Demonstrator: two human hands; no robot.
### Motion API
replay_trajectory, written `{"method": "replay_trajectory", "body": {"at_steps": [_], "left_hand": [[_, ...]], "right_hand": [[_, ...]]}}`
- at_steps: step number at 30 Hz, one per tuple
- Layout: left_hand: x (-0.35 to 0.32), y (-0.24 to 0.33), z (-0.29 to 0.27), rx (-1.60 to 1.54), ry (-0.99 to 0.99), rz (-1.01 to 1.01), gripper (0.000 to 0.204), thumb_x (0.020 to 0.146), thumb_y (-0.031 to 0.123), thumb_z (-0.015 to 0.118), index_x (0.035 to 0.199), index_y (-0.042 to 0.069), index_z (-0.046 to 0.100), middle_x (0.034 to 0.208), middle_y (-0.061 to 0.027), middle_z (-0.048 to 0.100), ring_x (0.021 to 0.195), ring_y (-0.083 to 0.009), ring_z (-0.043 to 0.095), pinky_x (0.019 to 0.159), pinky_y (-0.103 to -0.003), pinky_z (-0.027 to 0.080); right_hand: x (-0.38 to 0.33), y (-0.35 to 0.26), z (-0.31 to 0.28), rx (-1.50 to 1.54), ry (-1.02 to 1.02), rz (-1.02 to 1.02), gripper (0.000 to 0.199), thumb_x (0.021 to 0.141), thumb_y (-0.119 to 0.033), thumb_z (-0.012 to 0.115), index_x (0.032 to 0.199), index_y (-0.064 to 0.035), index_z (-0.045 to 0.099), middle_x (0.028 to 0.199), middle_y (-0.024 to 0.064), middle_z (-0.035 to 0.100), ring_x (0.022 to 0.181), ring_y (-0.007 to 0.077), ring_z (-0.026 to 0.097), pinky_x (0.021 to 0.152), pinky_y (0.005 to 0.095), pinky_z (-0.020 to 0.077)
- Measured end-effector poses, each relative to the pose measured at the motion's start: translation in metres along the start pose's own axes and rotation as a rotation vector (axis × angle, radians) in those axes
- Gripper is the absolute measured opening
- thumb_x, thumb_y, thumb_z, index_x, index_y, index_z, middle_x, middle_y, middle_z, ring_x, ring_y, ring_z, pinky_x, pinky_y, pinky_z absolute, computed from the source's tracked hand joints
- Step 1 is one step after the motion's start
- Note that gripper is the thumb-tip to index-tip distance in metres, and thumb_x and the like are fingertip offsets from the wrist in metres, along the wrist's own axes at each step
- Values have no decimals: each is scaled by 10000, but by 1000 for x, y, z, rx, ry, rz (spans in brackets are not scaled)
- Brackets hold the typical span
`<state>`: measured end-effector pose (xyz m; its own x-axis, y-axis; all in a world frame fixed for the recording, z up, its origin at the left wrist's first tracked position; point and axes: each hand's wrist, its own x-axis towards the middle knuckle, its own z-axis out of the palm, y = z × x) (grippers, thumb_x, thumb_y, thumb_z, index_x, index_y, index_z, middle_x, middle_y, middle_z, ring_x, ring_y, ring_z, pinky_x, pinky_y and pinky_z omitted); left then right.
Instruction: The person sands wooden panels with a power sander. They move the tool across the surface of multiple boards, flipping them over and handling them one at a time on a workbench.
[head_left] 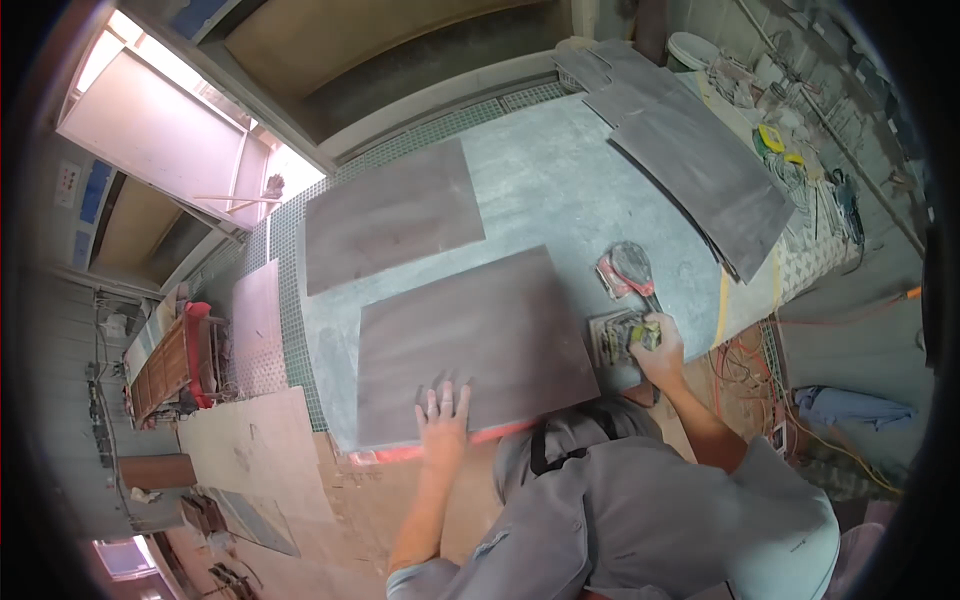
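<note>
A single head-worn fisheye view looks steeply down from above the person's own shoulders, facing forward over the grey surface (pixel 560 190), so the forearms enter from the lower edge and straight edges bow toward the dark round rim. It sits close to the near brown panel (pixel 470 340) and takes in the far stacked panels (pixel 700 170), the floor and the workshop walls at the margins.
</note>
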<state>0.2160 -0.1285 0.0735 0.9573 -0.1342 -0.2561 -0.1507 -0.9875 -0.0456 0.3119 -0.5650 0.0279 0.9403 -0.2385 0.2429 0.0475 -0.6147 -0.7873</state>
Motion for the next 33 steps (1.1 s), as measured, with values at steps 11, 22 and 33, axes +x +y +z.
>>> {"method": "replay_trajectory", "body": {"at_steps": [11, 22, 33], "left_hand": [[102, -157, -220, -9, 482, 233, 458, 777, 213, 813, 1217, 98, 765, 912, -95, 709, 833, -352, 688, 752, -513, 556], [276, -276, -251, -81, 840, 308, 793, 593, 793, 865, 772, 65, 609, 696, -117, 634, 614, -331, 625, 565, -437, 487], [490, -337, -187, -163, 787, 269, 833, 765, 690, 857, 1160, -32, 733, 1025, -239, 740, 994, -460, 685, 873, -525, 530]], "right_hand": [[-16, -45, 48, -400, -211, 19, 501, 744, -206, 832, 1193, -45, 677, 1172, 196, 668, 1122, 441, 637, 909, 525, 568], [-18, -80, 85, -477, -84, 102, 487, 784, -199, 808, 1195, 0, 639, 1121, 244, 613, 1082, 481, 607, 943, 544, 520], [-10, -89, 118, -565, -60, 171, 502, 795, -194, 804, 1227, 10, 651, 1129, 269, 640, 1069, 498, 626, 931, 560, 537]]}}
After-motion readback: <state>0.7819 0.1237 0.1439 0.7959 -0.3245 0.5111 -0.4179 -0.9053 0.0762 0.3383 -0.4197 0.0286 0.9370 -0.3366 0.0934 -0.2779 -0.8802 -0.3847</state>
